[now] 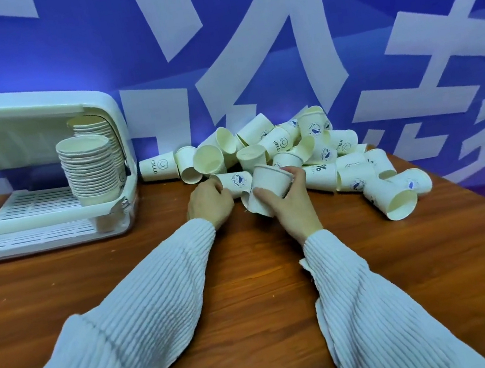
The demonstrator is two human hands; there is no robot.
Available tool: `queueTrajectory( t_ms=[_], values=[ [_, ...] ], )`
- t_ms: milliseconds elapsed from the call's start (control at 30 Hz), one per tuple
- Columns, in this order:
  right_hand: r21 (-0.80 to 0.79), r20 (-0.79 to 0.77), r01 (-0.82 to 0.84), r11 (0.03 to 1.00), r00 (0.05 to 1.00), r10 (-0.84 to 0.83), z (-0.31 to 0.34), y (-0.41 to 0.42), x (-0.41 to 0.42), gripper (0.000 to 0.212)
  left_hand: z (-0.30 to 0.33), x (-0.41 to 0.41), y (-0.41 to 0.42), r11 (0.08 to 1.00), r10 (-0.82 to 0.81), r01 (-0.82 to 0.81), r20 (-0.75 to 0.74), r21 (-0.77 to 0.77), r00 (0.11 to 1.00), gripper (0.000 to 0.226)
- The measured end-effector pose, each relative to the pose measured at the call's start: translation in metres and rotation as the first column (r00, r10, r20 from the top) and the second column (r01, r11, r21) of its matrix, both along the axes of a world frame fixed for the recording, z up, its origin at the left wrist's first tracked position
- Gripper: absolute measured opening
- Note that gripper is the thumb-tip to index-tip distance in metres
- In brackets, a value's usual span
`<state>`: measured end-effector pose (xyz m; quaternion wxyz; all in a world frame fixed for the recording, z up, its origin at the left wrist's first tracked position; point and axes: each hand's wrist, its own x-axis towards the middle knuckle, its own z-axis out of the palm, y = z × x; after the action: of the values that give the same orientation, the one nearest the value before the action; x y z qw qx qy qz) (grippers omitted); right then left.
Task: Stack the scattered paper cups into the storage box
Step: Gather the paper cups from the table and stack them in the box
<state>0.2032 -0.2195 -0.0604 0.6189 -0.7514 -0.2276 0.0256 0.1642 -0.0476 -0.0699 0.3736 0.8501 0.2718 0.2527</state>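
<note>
Several white paper cups (309, 146) lie scattered in a heap at the back of the wooden table, most on their sides. My right hand (287, 205) grips a short nested stack of cups (270, 182), tilted toward the left. My left hand (209, 202) holds one cup with a blue logo (236, 181) lying on its side, just left of that stack. The white storage box (27, 108) stands open at the left, with two tall cup stacks (88, 172) upright inside at its right end.
A blue banner wall (338, 37) with large white characters rises directly behind the heap. The box has a white slatted tray (30, 201) as its floor. The table edge (480, 200) runs diagonally at the right, close to the outermost cups.
</note>
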Motion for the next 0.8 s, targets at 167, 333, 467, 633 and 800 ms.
queueTrajectory(
  t_ms=[167, 333, 467, 633, 800],
  values=[
    [0.152, -0.024, -0.018, 0.988, 0.999, 0.022, 0.018, 0.008, -0.013, 0.073, 0.037, -0.049, 0.011, 0.985, 0.069, -0.088, 0.135, 0.146, 0.989, 0.015],
    [0.181, 0.114, -0.153, 0.972, 0.984, 0.134, 0.041, 0.046, -0.045, 0.093, 0.083, -0.108, 0.037, 0.937, 0.043, -0.171, 0.387, 0.305, 0.921, 0.015],
    [0.173, 0.216, -0.202, 0.964, 0.963, 0.163, 0.073, 0.09, -0.068, 0.079, 0.114, -0.147, 0.066, 0.873, 0.107, -0.331, 0.521, 0.359, 0.847, 0.011],
    [0.088, 0.368, -0.256, 0.963, 0.906, 0.207, 0.117, 0.151, -0.086, 0.084, 0.128, -0.183, 0.118, 0.858, 0.175, -0.42, 0.6, 0.296, 0.78, 0.011],
    [-0.082, 0.457, -0.264, 0.961, 0.847, 0.271, 0.143, 0.202, -0.092, 0.086, 0.13, -0.207, 0.144, 0.852, 0.239, -0.46, 0.596, 0.25, 0.767, 0.017]
  ],
)
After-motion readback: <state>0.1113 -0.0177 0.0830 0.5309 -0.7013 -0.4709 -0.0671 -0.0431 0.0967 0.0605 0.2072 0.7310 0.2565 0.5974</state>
